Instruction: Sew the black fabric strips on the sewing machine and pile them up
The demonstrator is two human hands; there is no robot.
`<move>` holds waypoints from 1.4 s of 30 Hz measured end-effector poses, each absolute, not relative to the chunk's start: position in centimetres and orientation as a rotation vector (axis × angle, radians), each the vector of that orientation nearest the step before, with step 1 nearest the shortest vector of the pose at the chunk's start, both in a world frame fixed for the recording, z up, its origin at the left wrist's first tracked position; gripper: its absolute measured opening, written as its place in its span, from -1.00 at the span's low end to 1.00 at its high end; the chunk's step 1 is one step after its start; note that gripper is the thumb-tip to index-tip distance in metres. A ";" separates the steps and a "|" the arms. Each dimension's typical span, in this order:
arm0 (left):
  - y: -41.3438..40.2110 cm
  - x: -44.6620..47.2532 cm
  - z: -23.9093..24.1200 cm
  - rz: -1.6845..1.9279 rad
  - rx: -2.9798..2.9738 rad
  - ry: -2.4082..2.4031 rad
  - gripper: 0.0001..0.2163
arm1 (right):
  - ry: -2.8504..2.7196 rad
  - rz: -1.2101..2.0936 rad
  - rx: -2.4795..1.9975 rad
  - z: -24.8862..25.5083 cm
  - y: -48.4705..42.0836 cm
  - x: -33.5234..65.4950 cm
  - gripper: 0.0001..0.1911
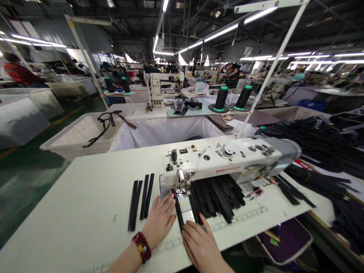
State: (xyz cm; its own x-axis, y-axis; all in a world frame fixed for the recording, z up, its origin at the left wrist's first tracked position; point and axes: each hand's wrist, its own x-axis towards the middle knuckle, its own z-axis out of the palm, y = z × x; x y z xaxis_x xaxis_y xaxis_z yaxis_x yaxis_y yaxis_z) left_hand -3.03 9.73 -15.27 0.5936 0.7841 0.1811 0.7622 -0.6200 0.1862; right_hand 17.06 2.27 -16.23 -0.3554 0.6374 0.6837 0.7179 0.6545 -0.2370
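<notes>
Your left hand [159,220] and right hand [203,242] sit nearest, dark-red beaded bracelet [142,247] on your left wrist. Clock centre = steel presser foot [184,187] of the white metal sewing machine [216,165] lettered PRECIOUS in red. Your left hand is at 7 o'clock, palm down, fingers extended and loosely spread, fingertips near the foot beside a narrow, flat black strip [178,210]. That strip runs from the foot toward 6 o'clock, on the smooth white tabletop [93,189]. Your right hand is at 5 o'clock, fingers at the strip's near end, one finger standing apart; can't tell if you're pinching it. More flat black strips [146,197] lie at 8 to 9 o'clock, in two pairs. Thick pile of long black strips [218,195] at 3 o'clock, partly under the machine arm; pink-handled scissors [257,193] just beyond. Two black thread cones with green tops [220,99] stand at 1 o'clock, well back; pale plastic bin [68,142] at 10. Dark-clothed co-worker [234,74] at 1, far off.
</notes>
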 end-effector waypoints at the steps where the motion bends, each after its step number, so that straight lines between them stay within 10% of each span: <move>1: 9.9 -3.0 -15.3 0.381 2.717 1.335 -0.61 | -2.098 -0.130 -1.057 -16.3 2.5 17.0 -0.83; 42: 12.8 -3.2 -15.8 0.398 2.744 1.366 -0.64 | -2.166 -0.175 -1.228 -16.3 6.2 15.8 -0.74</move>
